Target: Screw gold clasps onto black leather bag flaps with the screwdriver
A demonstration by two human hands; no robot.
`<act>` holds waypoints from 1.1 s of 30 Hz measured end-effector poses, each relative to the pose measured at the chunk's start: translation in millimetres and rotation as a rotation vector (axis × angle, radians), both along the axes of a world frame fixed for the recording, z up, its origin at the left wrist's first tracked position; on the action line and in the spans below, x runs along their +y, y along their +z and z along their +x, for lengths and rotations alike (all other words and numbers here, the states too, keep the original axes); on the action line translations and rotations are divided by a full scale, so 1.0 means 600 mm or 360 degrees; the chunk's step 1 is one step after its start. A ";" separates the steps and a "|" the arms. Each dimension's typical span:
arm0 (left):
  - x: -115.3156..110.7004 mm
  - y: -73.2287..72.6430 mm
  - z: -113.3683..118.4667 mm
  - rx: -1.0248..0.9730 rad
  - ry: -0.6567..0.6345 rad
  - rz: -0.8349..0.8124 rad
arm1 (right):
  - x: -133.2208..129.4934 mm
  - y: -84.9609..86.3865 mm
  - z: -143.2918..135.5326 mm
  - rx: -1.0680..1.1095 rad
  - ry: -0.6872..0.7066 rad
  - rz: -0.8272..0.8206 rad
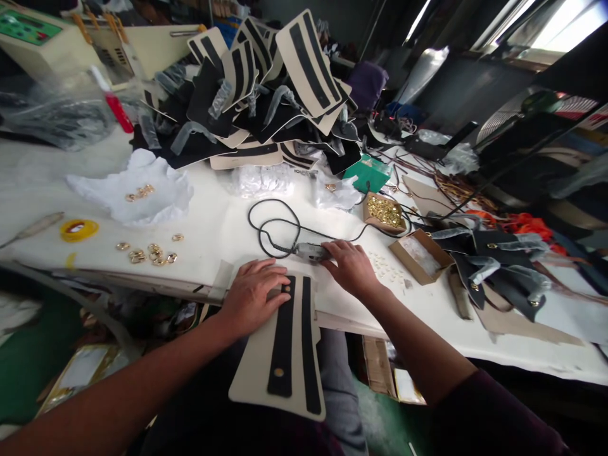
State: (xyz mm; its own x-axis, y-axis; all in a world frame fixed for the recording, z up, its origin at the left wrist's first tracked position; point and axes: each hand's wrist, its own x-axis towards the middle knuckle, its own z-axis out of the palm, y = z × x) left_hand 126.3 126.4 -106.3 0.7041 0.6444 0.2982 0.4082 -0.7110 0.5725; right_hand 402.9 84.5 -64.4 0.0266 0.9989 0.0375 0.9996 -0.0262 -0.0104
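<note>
Head camera gives me a white table (213, 209) running across the scene, with a large heap of panels (256, 107) piled toward its far side, beige and black faces jumbled together, some with plastic-wrapped straps. Nearest me, one beige panel (261, 354) with two black strips has its upper end at the table's near edge and its lower end over the lap. My left hand (254, 296) is unclenched, laid over the panel's upper left part, fingers bent loosely and thumb resting on a black strip. Well left of the heap's front, crumpled white wrap (137, 189) bears a few gold fittings. My right hand (350, 266) reaches in beyond the panel's upper right corner, fingers and thumb closed around one end of a small grey tool (310, 251); a black cord (273, 220) loops on the table beside it. Off to the right stand an open brown box (422, 256) and, behind it, a smaller box of gold bits (386, 212). A yellow tape roll (78, 230) lies at the left, with loose gold rings (155, 253) between it and my left hand. Tiny pale pieces (387, 269) are scattered just right of my right hand.
</note>
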 end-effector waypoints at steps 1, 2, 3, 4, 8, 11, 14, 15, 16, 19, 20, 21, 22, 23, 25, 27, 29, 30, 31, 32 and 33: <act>0.000 0.001 0.000 0.0005 0.0000 0.0003 | 0.004 -0.002 0.004 -0.0024 0.0012 -0.0019; 0.000 0.001 0.000 0.0010 0.0000 0.0007 | 0.008 -0.001 0.006 -0.0031 0.0023 -0.0019; -0.001 0.002 0.001 0.0013 0.0002 0.0011 | 0.010 0.001 0.008 -0.0015 0.0034 -0.0001; -0.001 0.002 0.001 0.0015 0.0006 0.0014 | 0.010 0.006 0.009 0.0037 0.0042 0.0042; -0.002 0.004 0.002 0.0027 0.0005 0.0022 | -0.001 0.043 -0.008 0.0733 -0.0050 0.0405; -0.003 0.005 0.003 0.0037 0.0006 0.0033 | -0.008 0.063 -0.051 0.1684 -0.0261 0.0603; -0.004 0.007 0.005 0.0050 0.0011 0.0037 | -0.007 0.061 -0.111 0.2473 -0.0428 0.0693; -0.004 0.007 0.006 0.0053 0.0010 0.0041 | -0.006 0.057 -0.130 0.2610 -0.0454 0.0709; -0.005 0.007 0.006 0.0054 0.0009 0.0046 | -0.005 0.052 -0.147 0.2694 -0.0463 0.0712; -0.005 0.009 0.007 0.0044 0.0006 0.0063 | -0.003 0.042 -0.183 0.2792 -0.0417 0.0728; -0.005 0.009 0.007 0.0040 0.0006 0.0070 | -0.003 0.040 -0.189 0.2799 -0.0390 0.0745; -0.005 0.010 0.007 0.0038 0.0008 0.0077 | -0.002 0.039 -0.194 0.2791 -0.0364 0.0771; -0.005 0.010 0.007 0.0038 0.0009 0.0083 | -0.001 0.039 -0.197 0.2767 -0.0341 0.0805; -0.004 0.011 0.006 0.0039 0.0010 0.0087 | 0.001 0.039 -0.200 0.2733 -0.0321 0.0835; -0.004 0.012 0.006 0.0041 0.0008 0.0086 | 0.005 0.039 -0.203 0.2678 -0.0283 0.0865; -0.003 0.012 0.006 0.0045 -0.0001 0.0075 | 0.007 0.038 -0.206 0.2667 -0.0254 0.0846; -0.004 0.012 0.006 0.0043 -0.0003 0.0069 | 0.008 0.035 -0.208 0.2668 -0.0244 0.0809; -0.004 0.011 0.006 0.0041 -0.0004 0.0067 | 0.008 0.033 -0.209 0.2658 -0.0244 0.0796; -0.004 0.011 0.006 0.0039 -0.0005 0.0064 | 0.007 0.032 -0.209 0.2642 -0.0247 0.0787; -0.004 0.011 0.006 0.0037 -0.0006 0.0062 | 0.007 0.032 -0.209 0.2624 -0.0252 0.0782; -0.004 0.010 0.006 0.0035 -0.0006 0.0061 | 0.006 0.031 -0.209 0.2604 -0.0259 0.0779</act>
